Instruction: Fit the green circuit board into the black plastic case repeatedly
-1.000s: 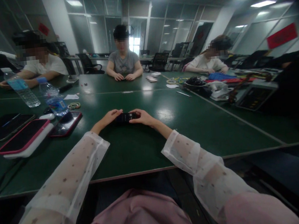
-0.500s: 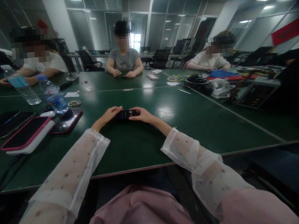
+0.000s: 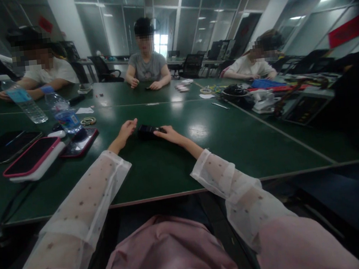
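A small dark device (image 3: 147,131) lies on the green table (image 3: 157,171) in front of me. My right hand (image 3: 170,135) is closed on the device's right end, thumb along its near edge. Just left of the device, my left hand (image 3: 127,131) is raised apart from it, with its fingers extended and nothing in it. The device's small details are too dark to tell.
At the left stand two water bottles (image 3: 25,101) (image 3: 63,112), near a red-edged phone on a white case (image 3: 32,157) and another phone (image 3: 81,143). A tape roll (image 3: 88,121) lies beyond. Cables and a metal-cased unit (image 3: 308,106) are at the right. Several people sit around.
My left hand has let go of the device's left end and moved a little left and up. My right hand has stayed on the device. The view has tilted slightly downward.
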Demonstrator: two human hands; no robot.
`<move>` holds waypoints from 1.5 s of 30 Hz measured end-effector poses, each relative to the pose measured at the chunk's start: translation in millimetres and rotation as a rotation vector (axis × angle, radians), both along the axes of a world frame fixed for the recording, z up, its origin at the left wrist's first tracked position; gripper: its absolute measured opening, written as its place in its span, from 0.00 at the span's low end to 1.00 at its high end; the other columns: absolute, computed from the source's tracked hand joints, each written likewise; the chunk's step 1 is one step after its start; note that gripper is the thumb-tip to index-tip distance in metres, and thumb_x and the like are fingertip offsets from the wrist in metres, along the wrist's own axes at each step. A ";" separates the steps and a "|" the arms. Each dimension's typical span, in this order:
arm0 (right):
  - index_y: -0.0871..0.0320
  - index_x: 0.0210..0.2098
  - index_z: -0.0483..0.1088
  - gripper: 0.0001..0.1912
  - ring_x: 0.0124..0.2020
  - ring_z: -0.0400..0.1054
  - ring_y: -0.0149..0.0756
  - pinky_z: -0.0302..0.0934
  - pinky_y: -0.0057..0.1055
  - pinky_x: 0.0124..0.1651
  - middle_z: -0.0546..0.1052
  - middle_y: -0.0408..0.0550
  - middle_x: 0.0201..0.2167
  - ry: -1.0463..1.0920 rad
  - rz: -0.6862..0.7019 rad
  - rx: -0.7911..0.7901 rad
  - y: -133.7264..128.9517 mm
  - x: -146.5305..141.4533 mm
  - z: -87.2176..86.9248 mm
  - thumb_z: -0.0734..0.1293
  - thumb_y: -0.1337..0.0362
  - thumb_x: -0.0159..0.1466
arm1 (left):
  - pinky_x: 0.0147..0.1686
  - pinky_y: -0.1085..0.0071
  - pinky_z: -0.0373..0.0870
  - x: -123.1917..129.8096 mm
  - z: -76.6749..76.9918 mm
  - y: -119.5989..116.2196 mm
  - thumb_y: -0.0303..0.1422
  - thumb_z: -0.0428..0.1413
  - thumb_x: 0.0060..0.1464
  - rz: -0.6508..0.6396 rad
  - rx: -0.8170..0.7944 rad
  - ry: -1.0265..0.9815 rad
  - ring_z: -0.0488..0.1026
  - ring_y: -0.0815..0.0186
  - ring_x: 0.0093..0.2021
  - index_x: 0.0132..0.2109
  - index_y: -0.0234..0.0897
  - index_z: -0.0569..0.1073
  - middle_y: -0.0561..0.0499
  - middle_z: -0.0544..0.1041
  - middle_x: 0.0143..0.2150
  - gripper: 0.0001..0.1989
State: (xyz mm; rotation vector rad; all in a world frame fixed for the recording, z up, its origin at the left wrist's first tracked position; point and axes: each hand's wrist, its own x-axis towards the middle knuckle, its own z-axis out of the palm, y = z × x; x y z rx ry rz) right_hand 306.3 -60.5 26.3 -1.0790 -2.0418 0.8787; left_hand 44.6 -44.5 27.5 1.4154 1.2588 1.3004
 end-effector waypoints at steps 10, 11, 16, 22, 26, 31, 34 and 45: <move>0.53 0.55 0.71 0.39 0.59 0.67 0.47 0.56 0.51 0.67 0.74 0.51 0.54 0.204 -0.004 -0.114 5.2 0.2 -8.7 0.83 0.50 0.47 | 0.18 0.77 0.43 3.9 5.3 -4.4 0.23 0.67 0.41 0.108 -0.044 -0.319 0.50 0.77 0.18 0.26 0.40 0.48 0.63 0.51 0.20 0.30; 0.53 0.54 0.72 0.38 0.57 0.68 0.45 0.58 0.48 0.66 0.76 0.50 0.52 0.277 0.006 -0.156 6.3 0.5 -7.9 0.83 0.51 0.47 | 0.18 0.77 0.42 4.7 5.5 -2.8 0.20 0.65 0.39 0.110 -0.068 -0.361 0.49 0.78 0.17 0.25 0.40 0.47 0.63 0.51 0.20 0.29; 0.52 0.44 0.73 0.26 0.42 0.74 0.34 0.66 0.33 0.51 0.80 0.42 0.40 0.701 0.016 -0.426 13.4 10.0 0.3 0.80 0.49 0.51 | 0.15 0.78 0.42 3.4 7.4 2.5 0.11 0.57 0.35 0.096 -0.196 -0.557 0.49 0.81 0.14 0.26 0.39 0.46 0.65 0.51 0.18 0.28; 0.54 0.25 0.53 0.27 0.23 0.61 0.23 0.55 0.21 0.27 0.65 0.31 0.20 0.937 -0.037 -0.570 17.1 21.2 2.1 0.78 0.70 0.51 | 0.13 0.80 0.41 -9.2 9.0 0.1 0.11 0.60 0.39 -0.061 -0.263 -0.715 0.50 0.83 0.13 0.27 0.39 0.43 0.66 0.48 0.18 0.31; 0.54 0.26 0.41 0.32 0.18 0.47 0.22 0.42 0.21 0.21 0.52 0.29 0.17 0.932 -0.009 -0.592 13.9 21.1 3.7 0.73 0.78 0.52 | 0.11 0.82 0.40 -12.9 12.1 -5.4 0.12 0.62 0.41 -0.220 -0.329 -0.709 0.49 0.84 0.12 0.28 0.40 0.44 0.67 0.48 0.19 0.33; 0.52 0.27 0.39 0.34 0.16 0.42 0.20 0.38 0.22 0.20 0.48 0.27 0.17 0.813 0.084 -0.666 10.4 24.1 7.8 0.72 0.77 0.52 | 0.10 0.82 0.38 -16.8 18.0 -15.5 0.10 0.61 0.40 -0.345 -0.403 -0.661 0.49 0.84 0.11 0.27 0.40 0.46 0.67 0.49 0.20 0.31; 0.52 0.28 0.38 0.35 0.14 0.41 0.19 0.36 0.21 0.18 0.48 0.26 0.17 0.701 0.180 -0.742 9.5 27.1 9.7 0.73 0.77 0.52 | 0.10 0.83 0.34 -22.1 20.7 -21.3 0.11 0.61 0.43 -0.432 -0.483 -0.611 0.49 0.82 0.11 0.28 0.40 0.45 0.66 0.48 0.20 0.31; 0.51 0.29 0.39 0.35 0.13 0.42 0.18 0.31 0.15 0.15 0.45 0.25 0.17 0.534 0.248 -0.837 4.3 26.4 23.1 0.74 0.74 0.53 | 0.12 0.84 0.30 -44.6 10.3 -12.7 0.12 0.59 0.47 -0.550 -0.566 -0.655 0.50 0.79 0.11 0.29 0.41 0.43 0.64 0.42 0.21 0.31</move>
